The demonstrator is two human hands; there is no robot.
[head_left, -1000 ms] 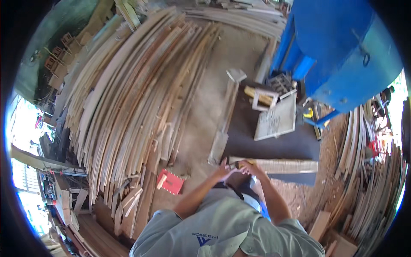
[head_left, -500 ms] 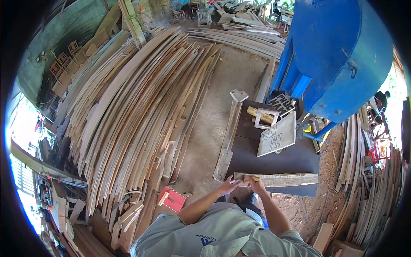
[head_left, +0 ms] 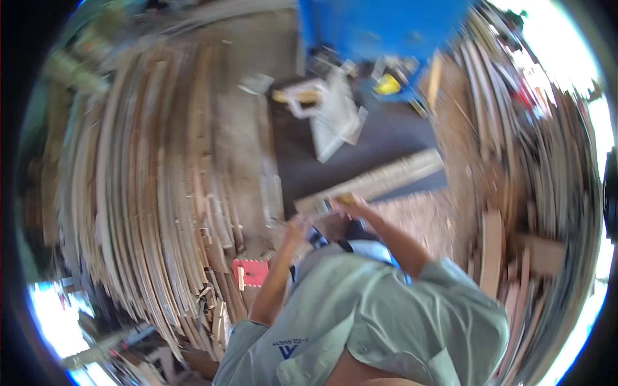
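Note:
Motion blurs the view. My right hand (head_left: 349,206) is closed on a small yellow object (head_left: 343,198), too smeared to identify, at the near edge of a long pale board (head_left: 393,172). My left hand (head_left: 297,226) is below the board's left end, left of my right hand; its fingers are too blurred to read. The board lies crosswise along the near part of a dark table surface (head_left: 393,128). Farther back on that surface are a pale square panel (head_left: 331,119) and a small white frame (head_left: 299,109).
A big blue machine (head_left: 380,26) stands beyond the table, a yellow object (head_left: 386,83) at its base. Stacks of long planks fill the left (head_left: 141,180) and right (head_left: 541,148) sides. A red board (head_left: 252,273) lies on the floor left of my left arm.
The view has swung and blurred, so the surroundings appear shifted and rotated. My hands remain by the board's near edge, slightly farther apart than half a second ago.

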